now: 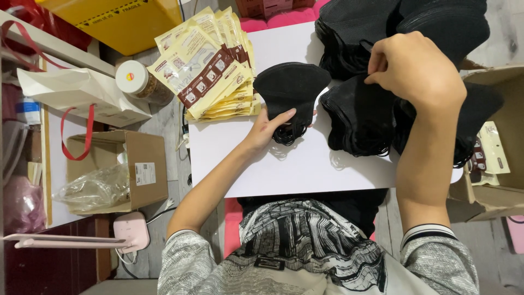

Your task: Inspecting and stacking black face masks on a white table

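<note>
A fan of cream packets (210, 65) with brown labels lies at the white bench's (284, 169) far left, beside a white-lidded jar (134, 79). Left hand (267, 128) fingers grasp a black mask (292, 87); right hand (415, 68) fingers pinch into the black mask pile (360, 117).

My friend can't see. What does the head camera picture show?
A person's left hand holds a small stack of black face masks on a white board, while the right hand reaches into a big pile of black masks. Yellow packets lie fanned out on the left.
</note>
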